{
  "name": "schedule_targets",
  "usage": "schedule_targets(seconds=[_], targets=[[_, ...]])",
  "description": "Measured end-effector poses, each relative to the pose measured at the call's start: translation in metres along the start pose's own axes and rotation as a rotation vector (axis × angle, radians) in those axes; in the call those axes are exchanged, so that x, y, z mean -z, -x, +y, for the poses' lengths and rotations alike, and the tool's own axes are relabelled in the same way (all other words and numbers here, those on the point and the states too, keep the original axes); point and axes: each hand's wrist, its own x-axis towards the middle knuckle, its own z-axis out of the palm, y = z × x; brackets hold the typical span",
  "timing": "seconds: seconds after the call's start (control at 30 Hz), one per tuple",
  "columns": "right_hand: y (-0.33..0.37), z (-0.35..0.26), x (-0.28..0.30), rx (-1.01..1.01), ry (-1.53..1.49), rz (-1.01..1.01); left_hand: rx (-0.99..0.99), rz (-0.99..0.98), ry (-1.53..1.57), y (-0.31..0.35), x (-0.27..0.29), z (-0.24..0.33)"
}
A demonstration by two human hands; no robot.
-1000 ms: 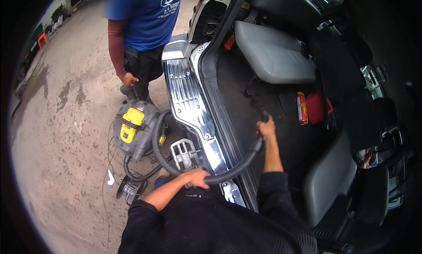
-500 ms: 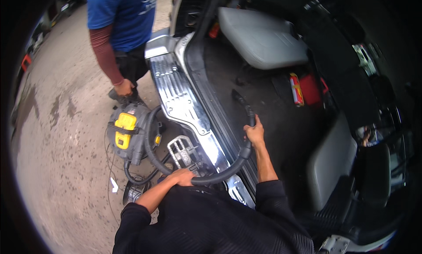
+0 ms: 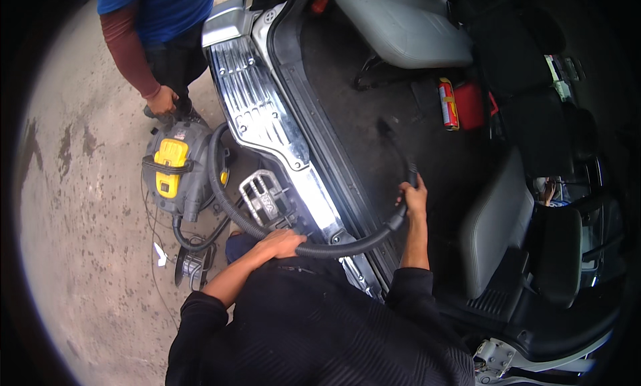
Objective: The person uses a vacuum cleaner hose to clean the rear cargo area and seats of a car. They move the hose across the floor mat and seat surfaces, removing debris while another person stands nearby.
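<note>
My right hand (image 3: pixel 415 197) is wrapped round the dark handle end of a vacuum hose (image 3: pixel 354 248), over the vehicle's dark floor (image 3: pixel 334 86). From it a thin black nozzle (image 3: pixel 401 149) reaches forward, its blurred tip at the floor below a grey seat. My left hand (image 3: pixel 284 243) is closed round the ribbed hose near my body, beside the shiny metal sill. The hose curves back to a grey and black vacuum cleaner (image 3: pixel 195 152) with a yellow panel, standing on the ground at the left.
A person in a blue shirt (image 3: pixel 170 12) stands behind the vacuum, one hand (image 3: pixel 162 100) low beside its top. A chrome side step (image 3: pixel 267 119) and a metal foot plate (image 3: pixel 264 196) edge the doorway. Inside are grey seats (image 3: pixel 407 32) and a red fire extinguisher (image 3: pixel 449 104). A cord (image 3: pixel 152 229) trails outside.
My right hand and the nozzle have moved right, farther over the vehicle's floor. The left hand stays on the hose. The whole view has shifted a little.
</note>
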Motion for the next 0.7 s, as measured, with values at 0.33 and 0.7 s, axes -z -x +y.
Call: schedule_targets(seconds=[0.33, 0.7], targets=[[0.063, 0.023, 0.003, -0.07, 0.161, 0.275, -0.098, -0.133, -0.035, 0.02, 0.005, -0.03], [0.111, -0.006, -0.023, -0.17, 0.342, 0.541, -0.321, -0.211, 0.01, 0.031, 0.006, -0.043]])
